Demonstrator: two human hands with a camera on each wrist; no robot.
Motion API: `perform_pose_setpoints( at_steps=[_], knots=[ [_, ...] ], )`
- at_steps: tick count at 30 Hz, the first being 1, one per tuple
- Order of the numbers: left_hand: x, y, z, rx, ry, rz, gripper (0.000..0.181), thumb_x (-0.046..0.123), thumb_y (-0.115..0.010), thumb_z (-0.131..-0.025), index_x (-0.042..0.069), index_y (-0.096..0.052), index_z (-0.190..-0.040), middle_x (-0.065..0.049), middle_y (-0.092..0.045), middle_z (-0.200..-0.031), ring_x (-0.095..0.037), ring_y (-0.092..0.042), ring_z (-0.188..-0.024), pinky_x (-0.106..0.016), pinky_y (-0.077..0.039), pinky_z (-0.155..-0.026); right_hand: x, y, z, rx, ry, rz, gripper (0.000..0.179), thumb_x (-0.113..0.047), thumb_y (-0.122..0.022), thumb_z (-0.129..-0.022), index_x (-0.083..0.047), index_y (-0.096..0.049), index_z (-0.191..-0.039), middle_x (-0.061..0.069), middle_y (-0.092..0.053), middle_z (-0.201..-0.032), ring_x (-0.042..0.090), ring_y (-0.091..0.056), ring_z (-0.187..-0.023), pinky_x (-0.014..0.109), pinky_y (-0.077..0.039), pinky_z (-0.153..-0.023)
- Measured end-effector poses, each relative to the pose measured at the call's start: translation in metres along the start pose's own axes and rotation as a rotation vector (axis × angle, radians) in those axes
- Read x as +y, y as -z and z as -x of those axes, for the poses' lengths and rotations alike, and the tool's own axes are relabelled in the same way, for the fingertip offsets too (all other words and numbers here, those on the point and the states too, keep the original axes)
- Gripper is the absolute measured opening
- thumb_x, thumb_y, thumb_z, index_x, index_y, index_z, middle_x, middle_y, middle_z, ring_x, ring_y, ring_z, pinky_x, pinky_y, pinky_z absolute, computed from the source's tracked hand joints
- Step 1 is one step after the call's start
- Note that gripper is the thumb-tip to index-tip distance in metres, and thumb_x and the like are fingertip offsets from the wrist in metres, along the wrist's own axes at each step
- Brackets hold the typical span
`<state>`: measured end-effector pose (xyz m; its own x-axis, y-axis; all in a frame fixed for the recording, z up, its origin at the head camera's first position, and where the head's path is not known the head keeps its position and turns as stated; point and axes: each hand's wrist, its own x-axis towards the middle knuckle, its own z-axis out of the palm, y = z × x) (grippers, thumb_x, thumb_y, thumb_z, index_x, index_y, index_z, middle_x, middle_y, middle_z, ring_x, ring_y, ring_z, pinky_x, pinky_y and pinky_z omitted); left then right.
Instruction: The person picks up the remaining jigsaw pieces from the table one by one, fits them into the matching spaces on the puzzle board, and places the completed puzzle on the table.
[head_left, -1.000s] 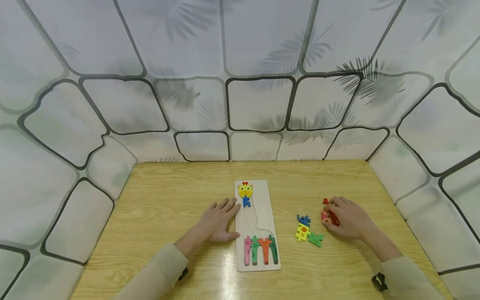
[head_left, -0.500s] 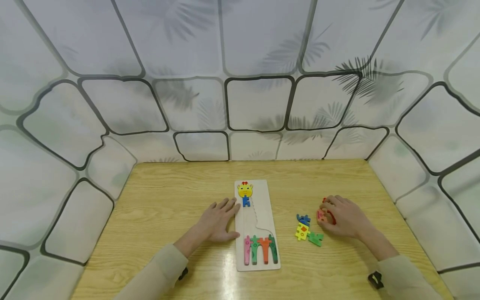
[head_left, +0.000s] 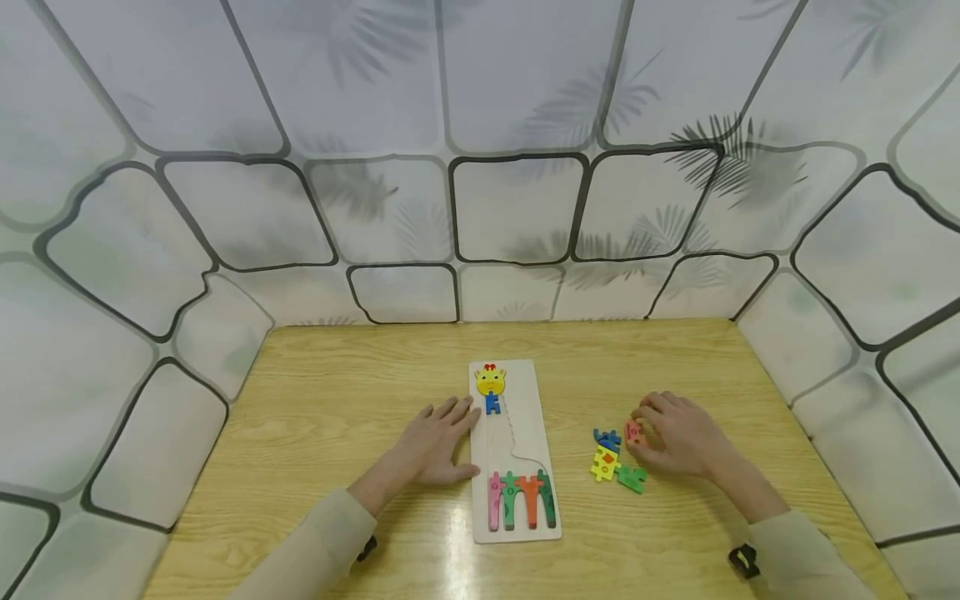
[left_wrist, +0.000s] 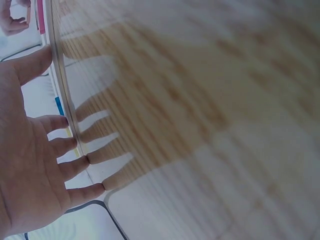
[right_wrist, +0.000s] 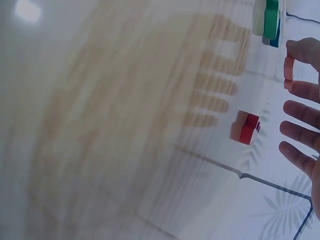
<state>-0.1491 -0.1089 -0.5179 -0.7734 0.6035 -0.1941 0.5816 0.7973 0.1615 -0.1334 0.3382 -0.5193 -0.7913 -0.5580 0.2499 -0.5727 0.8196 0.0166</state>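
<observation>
A pale puzzle board (head_left: 525,417) bears a yellow giraffe head (head_left: 491,381), a blue puzzle piece (head_left: 492,405) below it and several coloured leg pieces (head_left: 531,500). My left hand (head_left: 442,442) rests flat at the board's left edge, fingers spread; in the left wrist view its fingertips meet the board's side. Between thumb and index finger, my right hand (head_left: 686,437) pinches a pink puzzle piece (right_wrist: 289,73), its other fingers held apart. Just left of that hand lie a blue piece (head_left: 609,439), a yellow piece (head_left: 604,464) and a green piece (head_left: 632,478).
A red piece (right_wrist: 249,129) lies on the table under the right hand, hidden from the head view. The wooden table (head_left: 360,367) meets patterned cloth walls (head_left: 517,208) at the back and both sides.
My right hand has slid left with the pink piece, towards the blue, yellow and green pieces. The red pieces have gone out of sight behind it. The left hand stays put.
</observation>
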Motion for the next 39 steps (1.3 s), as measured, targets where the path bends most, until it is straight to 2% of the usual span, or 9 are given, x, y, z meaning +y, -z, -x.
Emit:
perform_pose_setpoints(
  at_steps=[9, 16, 24, 29, 39],
  knots=[
    [-0.002, -0.003, 0.001, 0.009, -0.002, -0.012, 0.095, 0.072, -0.057, -0.093, 0.016, -0.034, -0.166, -0.012, -0.030, -0.175, -0.039, -0.035, -0.160, -0.064, -0.039, -0.123, -0.009, 0.001, -0.006, 0.040, 0.042, -0.004, 0.041, -0.043, -0.085, -0.081, -0.014, -0.076, -0.108, 0.003, -0.070, -0.106, 0.022, -0.066, -0.094, 0.044, -0.061, -0.077],
    [-0.002, -0.003, 0.001, 0.007, -0.005, -0.029, 0.095, 0.072, -0.055, -0.094, 0.016, -0.032, -0.167, -0.012, -0.028, -0.176, -0.039, -0.034, -0.160, -0.064, -0.038, -0.124, -0.016, -0.002, -0.009, 0.065, 0.063, -0.011, 0.040, -0.041, -0.086, -0.080, -0.015, -0.076, -0.108, 0.002, -0.070, -0.105, 0.021, -0.067, -0.094, 0.043, -0.062, -0.078],
    [-0.001, -0.001, 0.001, 0.004, -0.009, -0.002, 0.094, 0.070, -0.059, -0.093, 0.016, -0.034, -0.166, -0.013, -0.030, -0.175, -0.040, -0.034, -0.160, -0.065, -0.037, -0.124, -0.021, -0.007, -0.011, 0.051, 0.062, -0.007, 0.042, -0.045, -0.085, -0.083, -0.015, -0.076, -0.110, 0.003, -0.071, -0.107, 0.021, -0.069, -0.094, 0.043, -0.062, -0.079],
    [0.000, -0.002, 0.000, 0.005, -0.008, 0.006, 0.095, 0.070, -0.059, -0.093, 0.016, -0.034, -0.166, -0.012, -0.029, -0.175, -0.040, -0.034, -0.160, -0.065, -0.037, -0.124, -0.025, -0.008, -0.012, 0.073, 0.070, -0.016, 0.041, -0.045, -0.086, -0.082, -0.015, -0.076, -0.109, 0.002, -0.071, -0.106, 0.020, -0.069, -0.093, 0.042, -0.061, -0.076],
    [0.000, -0.002, 0.000, -0.001, -0.001, -0.009, 0.095, 0.070, -0.058, -0.093, 0.017, -0.033, -0.167, -0.011, -0.029, -0.176, -0.039, -0.034, -0.160, -0.064, -0.037, -0.125, -0.035, -0.010, -0.021, 0.089, 0.080, -0.043, 0.044, -0.049, -0.085, -0.082, -0.016, -0.076, -0.109, 0.002, -0.072, -0.107, 0.020, -0.069, -0.095, 0.042, -0.062, -0.081]
  ],
)
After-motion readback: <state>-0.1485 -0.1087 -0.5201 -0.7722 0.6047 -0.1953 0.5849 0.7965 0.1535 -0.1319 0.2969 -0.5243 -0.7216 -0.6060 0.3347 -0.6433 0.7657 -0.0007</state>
